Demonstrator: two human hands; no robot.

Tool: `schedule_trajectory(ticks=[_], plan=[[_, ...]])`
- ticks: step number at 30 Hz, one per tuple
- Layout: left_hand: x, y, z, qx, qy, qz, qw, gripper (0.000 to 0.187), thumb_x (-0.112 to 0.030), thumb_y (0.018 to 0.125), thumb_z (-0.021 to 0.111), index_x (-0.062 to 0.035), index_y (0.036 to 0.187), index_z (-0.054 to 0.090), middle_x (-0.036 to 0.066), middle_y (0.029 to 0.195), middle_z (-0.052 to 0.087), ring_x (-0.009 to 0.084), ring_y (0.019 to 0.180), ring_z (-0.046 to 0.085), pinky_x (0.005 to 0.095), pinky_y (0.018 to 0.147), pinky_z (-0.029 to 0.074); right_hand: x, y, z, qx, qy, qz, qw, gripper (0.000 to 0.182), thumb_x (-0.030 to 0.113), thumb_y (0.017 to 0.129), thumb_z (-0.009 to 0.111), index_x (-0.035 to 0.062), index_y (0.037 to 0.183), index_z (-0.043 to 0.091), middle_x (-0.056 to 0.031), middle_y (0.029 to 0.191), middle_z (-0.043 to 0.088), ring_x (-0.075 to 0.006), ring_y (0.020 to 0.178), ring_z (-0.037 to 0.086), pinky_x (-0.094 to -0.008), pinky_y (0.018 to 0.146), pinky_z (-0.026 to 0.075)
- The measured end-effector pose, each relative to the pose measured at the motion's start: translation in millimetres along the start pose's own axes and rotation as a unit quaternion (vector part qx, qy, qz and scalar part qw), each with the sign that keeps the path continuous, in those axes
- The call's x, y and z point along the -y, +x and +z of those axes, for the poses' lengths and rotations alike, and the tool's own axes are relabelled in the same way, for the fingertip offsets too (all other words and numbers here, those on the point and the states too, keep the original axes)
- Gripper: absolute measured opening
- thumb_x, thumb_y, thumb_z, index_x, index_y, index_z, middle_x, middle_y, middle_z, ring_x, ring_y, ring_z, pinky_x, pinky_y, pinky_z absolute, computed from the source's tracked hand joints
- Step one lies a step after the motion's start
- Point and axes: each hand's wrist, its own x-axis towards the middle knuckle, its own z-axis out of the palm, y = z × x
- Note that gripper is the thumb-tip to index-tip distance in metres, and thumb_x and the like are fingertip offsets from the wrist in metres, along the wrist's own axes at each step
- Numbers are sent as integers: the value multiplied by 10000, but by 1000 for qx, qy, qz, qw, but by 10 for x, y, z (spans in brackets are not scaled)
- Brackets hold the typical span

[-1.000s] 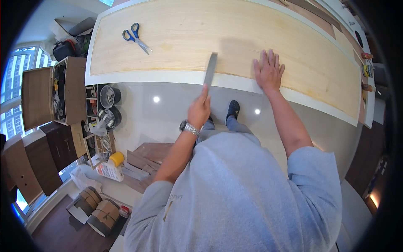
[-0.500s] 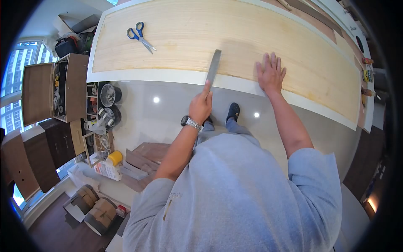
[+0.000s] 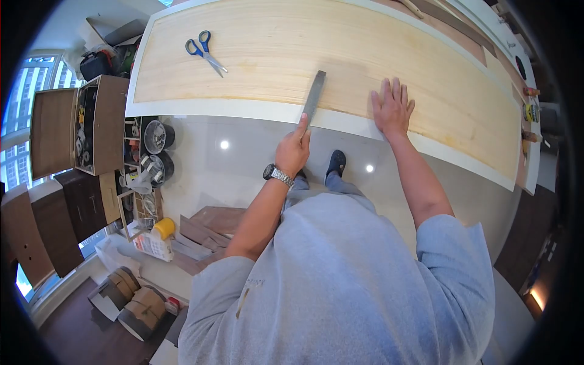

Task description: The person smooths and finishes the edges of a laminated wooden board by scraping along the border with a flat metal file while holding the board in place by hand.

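Note:
In my left hand (image 3: 293,152) is a flat grey metal file (image 3: 315,94), gripped near its handle end with the forefinger stretched along it. The handle itself is hidden in my fingers. The file lies across the front edge of a pale wood panel (image 3: 255,55) with a white border, its tip over the wood. My right hand (image 3: 392,109) rests flat on the panel to the right, fingers spread, nothing in it. Blue-handled scissors (image 3: 205,53) lie partly opened on the panel's left part.
On the left stand an opened wooden cabinet (image 3: 100,125), black buckets (image 3: 159,137) and a white jug (image 3: 155,244) with a yellow container (image 3: 164,228). Brown boards (image 3: 210,228) lie on the floor behind. Small bottles (image 3: 531,112) stand at the far right.
The file and my left hand have shifted slightly to the right and the file's face has tilted a little. My right hand stays flat in its place.

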Motion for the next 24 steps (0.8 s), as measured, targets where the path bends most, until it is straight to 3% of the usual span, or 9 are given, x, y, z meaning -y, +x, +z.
schedule_trajectory(ticks=[7, 10, 13, 19, 22, 24], plan=[[157, -597, -360, 30, -35, -99, 994, 541, -198, 1009, 600, -185, 1529, 452, 215, 771, 653, 407, 708, 636, 506, 637, 506, 9, 8, -21, -7, -16, -8, 1000, 677, 590, 1037, 364, 212, 1598, 343, -67, 1687, 242, -309, 1551, 207, -624, 1230, 126], [115, -263, -136, -8, -15, -40, 999, 546, -195, 1007, 599, -205, 1533, 450, 218, 785, 658, 413, 722, 642, 505, 648, 511, 1, 24, 30, -10, -13, -5, 1000, 676, 590, 1038, 359, 209, 1597, 348, -67, 1688, 239, -310, 1553, 201, -622, 1232, 122], [-26, 132, -65, 25, -3, -37, 999, 568, -210, 1004, 605, -235, 1545, 432, 220, 812, 665, 422, 735, 643, 510, 657, 514, 10, 11, -21, -11, -1, -6, 1000, 675, 589, 1038, 364, 206, 1594, 355, -68, 1687, 242, -310, 1553, 201, -621, 1233, 118], [-193, -394, -445, 37, -61, -55, 996, 580, -251, 1015, 598, -120, 1548, 409, 234, 830, 675, 437, 753, 654, 498, 674, 520, -29, 22, 15, -21, -2, -15, 1000, 647, 569, 1036, 401, 194, 1563, 418, -69, 1686, 246, -305, 1553, 207, -643, 1214, 156], [-397, -402, -584, 59, -76, -109, 989, 518, -254, 1029, 582, -44, 1489, 470, 241, 819, 680, 440, 740, 662, 493, 665, 521, 38, 19, -133, 20, 32, -62, 997, 575, 521, 1028, 482, 160, 1470, 551, -125, 1623, 376, -340, 1514, 298, -592, 1209, 228], [-528, -174, -632, 21, -106, -43, 993, 418, -242, 1035, 572, -27, 1393, 544, 232, 788, 676, 414, 702, 668, 474, 640, 520, 163, -186, -68, -55, 270, -147, 950, 497, 429, 1005, 604, 80, 1356, 648, -172, 1490, 544, -345, 1404, 481, -484, 1162, 365]])
